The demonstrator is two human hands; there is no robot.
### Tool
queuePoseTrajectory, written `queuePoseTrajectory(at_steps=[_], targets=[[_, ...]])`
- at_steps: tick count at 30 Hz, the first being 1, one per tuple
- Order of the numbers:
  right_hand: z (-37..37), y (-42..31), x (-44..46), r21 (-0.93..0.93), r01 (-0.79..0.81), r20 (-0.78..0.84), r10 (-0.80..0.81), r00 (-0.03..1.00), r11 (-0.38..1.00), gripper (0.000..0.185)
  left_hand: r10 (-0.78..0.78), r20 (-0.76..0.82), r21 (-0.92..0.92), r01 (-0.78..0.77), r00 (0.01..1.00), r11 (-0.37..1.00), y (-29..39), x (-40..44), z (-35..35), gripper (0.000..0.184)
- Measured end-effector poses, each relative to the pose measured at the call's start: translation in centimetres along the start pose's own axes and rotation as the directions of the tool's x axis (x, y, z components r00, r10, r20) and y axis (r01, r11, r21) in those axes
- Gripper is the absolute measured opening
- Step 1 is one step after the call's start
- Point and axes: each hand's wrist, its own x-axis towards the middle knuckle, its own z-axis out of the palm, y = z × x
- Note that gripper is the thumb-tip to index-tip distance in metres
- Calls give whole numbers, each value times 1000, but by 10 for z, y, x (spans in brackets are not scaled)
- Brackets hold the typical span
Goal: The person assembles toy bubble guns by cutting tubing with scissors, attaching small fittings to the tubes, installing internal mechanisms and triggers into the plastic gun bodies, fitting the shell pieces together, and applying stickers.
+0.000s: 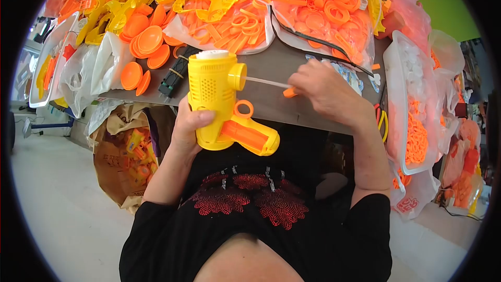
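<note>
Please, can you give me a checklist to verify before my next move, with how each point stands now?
1. Left hand has a grip on the yellow body: ok.
2. Right hand has hold of the thin pale strip: ok.
3. Strip reaches the round side opening: ok.
4. Strip fixed inside the body: cannot tell, the inside is hidden.
5. Orange insert fastened in the handle: cannot tell, it sits there but no fastening shows.
6. Body resting on the table: not ok, it is held up in the left hand.
</note>
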Motion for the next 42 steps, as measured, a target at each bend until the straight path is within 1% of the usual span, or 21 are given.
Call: queuePoseTrajectory(at_steps=[1, 3, 5, 7, 9, 16, 18, 19, 21, 23, 25, 26, 29, 31, 33, 34, 35, 37, 38, 39, 42], targets=[[-1, -4, 6, -139, 32, 173, -7, 985, 990, 8, -30, 19, 33, 29, 999, 999, -1, -1, 1, 71], [-1, -8, 19, -119, 30, 241, -1, 970, 992, 9, -62, 35, 66, 59, 997, 996, -4, -5, 3, 73], [14, 2, 30, -17, 228, -20, -228, 973, 974, 11, -97, 34, 68, 94, 995, 993, -8, -10, 3, 75], [30, 11, 42, 11, 279, -81, -278, 957, 960, 13, -107, 7, 54, 106, 994, 993, -8, -14, 2, 77], [44, 14, 52, 2, 404, -268, -389, 881, 915, 16, -127, 16, 32, 126, 992, 992, -8, -18, -1, 78], [65, -1, 63, -18, 435, -281, -422, 862, 900, 24, -112, 16, 49, 111, 994, 993, -12, -24, -8, 79], [56, -1, 50, 174, 352, -486, -230, 843, 920, 25, -80, -8, 37, 80, 997, 996, -11, -27, -11, 77], [49, -1, 41, 174, 355, -481, -235, 845, 918, 25, -77, -14, 33, 77, 997, 996, -11, -28, -12, 77], [34, -1, 26, 438, 5, -488, 233, 841, 899, 29, -93, -57, -14, 93, 994, 996, -10, -29, -12, 74], [46, 3, 25, 402, -46, -431, 234, 871, 915, 36, -99, -42, 15, 100, 994, 995, -11, -28, -10, 73], [61, -9, 28, 140, -46, -431, 103, 897, 989, 44, -104, -24, 42, 105, 994, 994, -13, -25, -5, 71], [73, -10, 32, 105, -57, -474, 100, 875, 993, 48, -80, -12, 110, 80, 997, 991, -12, -24, 0, 71], [88, -11, 41, -61, -36, -508, 0, 861, 997, 46, -46, -14, 202, 48, 999, 978, -10, -20, 8, 70], [85, -4, 42, -117, 21, -564, -84, 822, 993, 38, -94, 33, 304, 80, 995, 949, -12, -17, 4, 71], [69, 2, 36, 330, -29, -478, 193, 857, 944, 31, -85, 21, 281, 76, 996, 957, -12, -13, 8, 70], [56, 1, 32, 651, -95, -324, 389, 862, 753, 30, -73, 51, 300, 54, 996, 953, -10, -12, 13, 70], [46, -7, 30, 652, -96, -322, 390, 863, 752, 30, -63, 83, 318, 34, 995, 948, -9, -10, 17, 69], [30, -23, 24, 894, 206, -312, 222, 924, 399, 34, -76, 106, 374, 31, 991, 927, -14, -6, 19, 70], [26, -27, 21, 885, 170, -248, 130, 960, 434, 40, -85, 130, 429, 21, 988, 903, -17, -3, 21, 70], [25, -30, 19, 884, 168, -249, 135, 959, 436, 40, -88, 135, 428, 22, 987, 903, -17, -1, 24, 70], [24, -35, 20, 673, 211, -218, -83, 972, 709, 50, -111, 117, 440, 49, 987, 897, -17, 1, 32, 71]])
